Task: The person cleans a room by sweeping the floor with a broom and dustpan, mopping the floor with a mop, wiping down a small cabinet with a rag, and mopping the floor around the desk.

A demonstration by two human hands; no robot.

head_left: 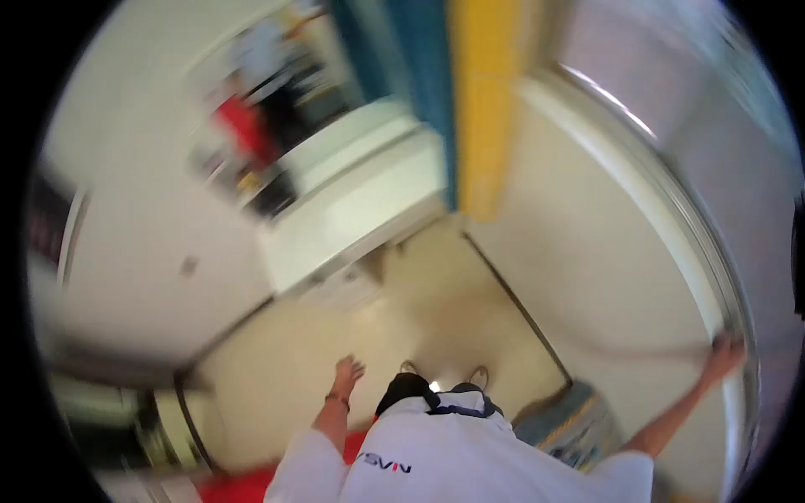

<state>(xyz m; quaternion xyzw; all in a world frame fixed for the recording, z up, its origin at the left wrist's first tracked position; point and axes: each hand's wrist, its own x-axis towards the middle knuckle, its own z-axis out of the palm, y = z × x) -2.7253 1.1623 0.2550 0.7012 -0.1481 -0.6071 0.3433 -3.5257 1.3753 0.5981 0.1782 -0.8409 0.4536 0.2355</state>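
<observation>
My left hand (350, 369) hangs over the pale floor in front of my body, a dark band around its wrist. Nothing is in it, and its fingers are loosely apart. Far to the right, my right arm reaches out to the window sill (683, 230). My right hand (726, 354) is at the sill's edge, beside the window frame, with a small dark patch near the fingertips. Blur hides how those fingers lie and whether they grip anything.
Ahead stands a white desk (360, 205) with blurred objects along its left end. Yellow curtain (482, 109) and teal curtain (428, 75) hang by the window. A grey patterned cloth item (570, 423) lies at my right, red fabric (243, 482) at my left.
</observation>
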